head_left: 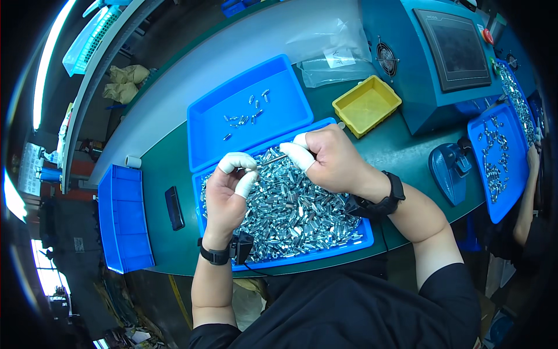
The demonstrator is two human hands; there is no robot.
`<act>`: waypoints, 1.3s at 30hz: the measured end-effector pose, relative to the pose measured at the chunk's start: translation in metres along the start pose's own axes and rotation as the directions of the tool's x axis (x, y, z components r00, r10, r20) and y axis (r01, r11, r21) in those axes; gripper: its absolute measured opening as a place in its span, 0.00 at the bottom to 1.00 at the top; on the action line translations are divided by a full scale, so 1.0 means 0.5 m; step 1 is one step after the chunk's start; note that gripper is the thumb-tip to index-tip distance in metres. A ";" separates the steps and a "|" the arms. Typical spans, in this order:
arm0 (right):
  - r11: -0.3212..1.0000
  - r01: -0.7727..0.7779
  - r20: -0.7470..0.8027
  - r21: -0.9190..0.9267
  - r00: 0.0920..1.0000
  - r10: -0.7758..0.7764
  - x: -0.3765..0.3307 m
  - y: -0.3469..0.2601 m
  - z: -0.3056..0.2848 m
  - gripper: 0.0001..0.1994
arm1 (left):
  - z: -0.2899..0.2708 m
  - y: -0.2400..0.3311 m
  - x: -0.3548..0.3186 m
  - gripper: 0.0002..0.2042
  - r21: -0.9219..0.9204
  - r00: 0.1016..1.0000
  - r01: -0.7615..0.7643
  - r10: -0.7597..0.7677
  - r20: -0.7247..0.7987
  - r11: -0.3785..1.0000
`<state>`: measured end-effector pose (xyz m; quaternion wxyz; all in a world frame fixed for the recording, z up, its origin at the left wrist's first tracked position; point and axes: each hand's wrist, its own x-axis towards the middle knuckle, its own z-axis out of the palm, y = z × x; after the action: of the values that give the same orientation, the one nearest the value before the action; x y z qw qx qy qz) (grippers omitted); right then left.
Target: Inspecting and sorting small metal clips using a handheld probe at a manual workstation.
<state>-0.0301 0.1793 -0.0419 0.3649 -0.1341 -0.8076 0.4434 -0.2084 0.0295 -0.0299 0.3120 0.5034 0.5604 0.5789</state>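
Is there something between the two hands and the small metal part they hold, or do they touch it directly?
Both hands touch it directly. The left hand and right hand pinch the thin metal part by its ends, through white finger cots, above the tray of metal parts.

The scene is being viewed from a single head-worn fisheye camera, looking steeply down and forward over the bench (174, 168). The pinch between the left hand (228, 195) and right hand (331, 160) is being kept close and near centre; straight edges are being bent toward the rim
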 end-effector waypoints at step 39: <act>0.802 -0.464 0.330 0.377 0.876 0.352 -0.008 0.019 0.008 0.16 | 0.076 -0.008 0.020 0.04 0.054 0.997 0.068 -0.066 -0.035 0.996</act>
<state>-0.0308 0.1800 -0.0529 0.1791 -0.1634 -0.6743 0.6975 -0.1765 0.0521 -0.0368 0.3078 0.4831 0.5978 0.5608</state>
